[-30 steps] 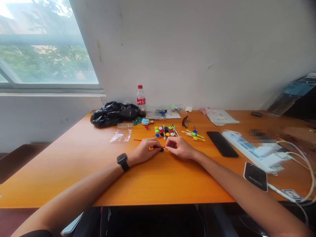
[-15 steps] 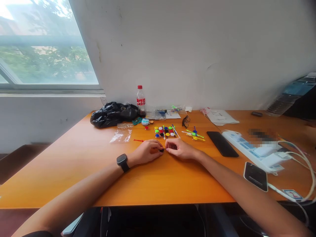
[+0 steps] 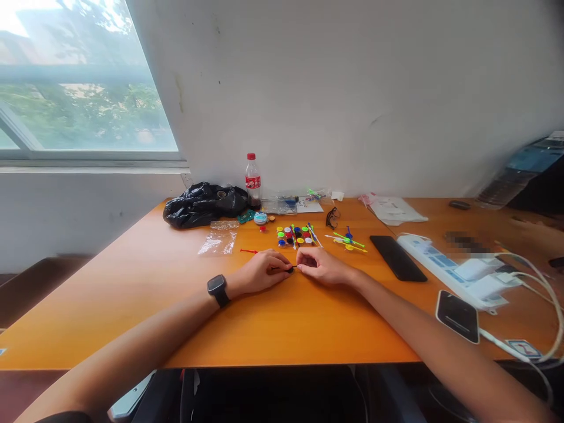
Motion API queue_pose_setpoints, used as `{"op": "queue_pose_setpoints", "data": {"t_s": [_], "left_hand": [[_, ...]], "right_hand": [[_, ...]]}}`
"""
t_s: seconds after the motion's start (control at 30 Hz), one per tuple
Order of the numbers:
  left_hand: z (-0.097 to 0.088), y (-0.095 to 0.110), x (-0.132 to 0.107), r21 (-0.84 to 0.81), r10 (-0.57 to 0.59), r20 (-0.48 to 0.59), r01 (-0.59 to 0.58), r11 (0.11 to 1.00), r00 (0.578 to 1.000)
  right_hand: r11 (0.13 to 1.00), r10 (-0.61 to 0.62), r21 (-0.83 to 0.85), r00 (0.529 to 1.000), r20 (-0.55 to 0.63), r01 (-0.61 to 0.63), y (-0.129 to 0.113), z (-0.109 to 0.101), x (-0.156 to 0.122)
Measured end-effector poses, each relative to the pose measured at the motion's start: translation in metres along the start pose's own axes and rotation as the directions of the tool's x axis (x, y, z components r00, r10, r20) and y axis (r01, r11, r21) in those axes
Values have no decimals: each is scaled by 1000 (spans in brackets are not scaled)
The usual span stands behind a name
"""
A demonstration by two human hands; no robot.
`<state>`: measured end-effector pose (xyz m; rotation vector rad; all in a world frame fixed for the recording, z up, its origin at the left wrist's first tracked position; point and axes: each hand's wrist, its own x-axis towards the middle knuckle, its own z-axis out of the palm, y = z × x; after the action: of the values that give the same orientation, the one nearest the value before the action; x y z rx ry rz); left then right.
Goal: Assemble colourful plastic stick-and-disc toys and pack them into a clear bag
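Both my hands rest on the orange table (image 3: 282, 317), fingertips meeting at its middle. My left hand (image 3: 262, 270), with a black watch (image 3: 218, 289) on its wrist, is closed in a pinch on a thin black stick with a small black disc (image 3: 291, 269) at its tip. My right hand (image 3: 319, 265) is closed too, its fingertips pinching the same small piece from the right. Just beyond the hands lie a group of coloured discs (image 3: 293, 235) and several coloured sticks (image 3: 348, 239). A red stick (image 3: 247, 251) lies left of my left hand.
At the back stand a cola bottle (image 3: 251, 179), a black plastic bag (image 3: 202, 202), an empty clear bag (image 3: 218, 239) and glasses (image 3: 332, 217). To the right lie a black phone (image 3: 398, 257), a white power strip (image 3: 458, 270) with cables, a second phone (image 3: 457, 314) and papers (image 3: 392, 208).
My two hands have drawn closer together, so the black stick between them is now nearly covered. An orange piece seen under my left hand a second ago is hidden.
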<state>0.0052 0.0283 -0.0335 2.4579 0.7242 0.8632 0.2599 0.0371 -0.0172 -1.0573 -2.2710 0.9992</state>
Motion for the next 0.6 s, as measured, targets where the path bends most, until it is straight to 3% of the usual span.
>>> {"op": "queue_pose_setpoints", "data": {"t_s": [0.2,0.3,0.47,0.6], "left_hand": [[0,2,-2,39,36,7,-36,999,999],[0,8,-3,73,42,0,-42,996,999],[-4,17,-4,158,62,-56,-52,986,997],[-8,18,-4,188,53,-107,-32,982,993]], "right_hand": [[1000,-12,8,1000,4,12,-3,-1,-1],[1000,-1,-4,999,-48,1,-7,-5,0],[977,191,146,946,-261,-157,-9,-14,4],[942,308,230,905,-292,-246,-6,-16,4]]}}
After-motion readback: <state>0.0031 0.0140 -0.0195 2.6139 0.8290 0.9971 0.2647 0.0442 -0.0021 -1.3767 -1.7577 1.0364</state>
